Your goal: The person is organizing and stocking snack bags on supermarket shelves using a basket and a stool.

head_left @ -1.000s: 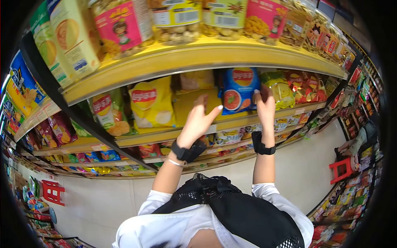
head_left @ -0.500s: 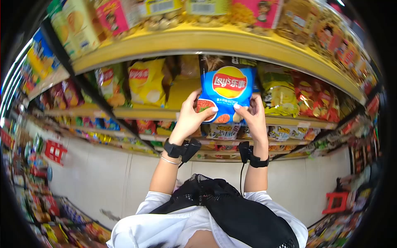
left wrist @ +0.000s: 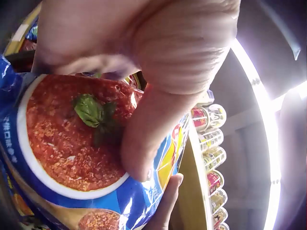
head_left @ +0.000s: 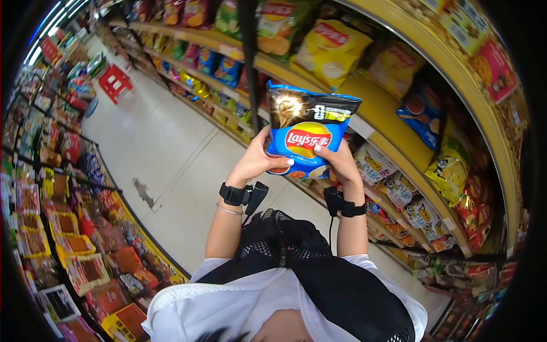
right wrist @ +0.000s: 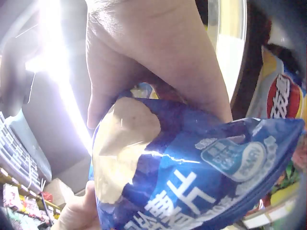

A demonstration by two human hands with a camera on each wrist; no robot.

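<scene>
The blue chip bag [head_left: 307,135] is now off the yellow shelf [head_left: 373,100], held upright just before its front edge. Left hand [head_left: 254,163] and right hand [head_left: 340,163] pinch its lower corners, thumbs pressed on the front.

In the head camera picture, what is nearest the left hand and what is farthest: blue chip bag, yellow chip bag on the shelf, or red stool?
1. The blue chip bag: gripped by the left hand itself.
2. The yellow chip bag: on the shelf, up and to the right.
3. The red stool: on the floor, far off at upper left.
</scene>
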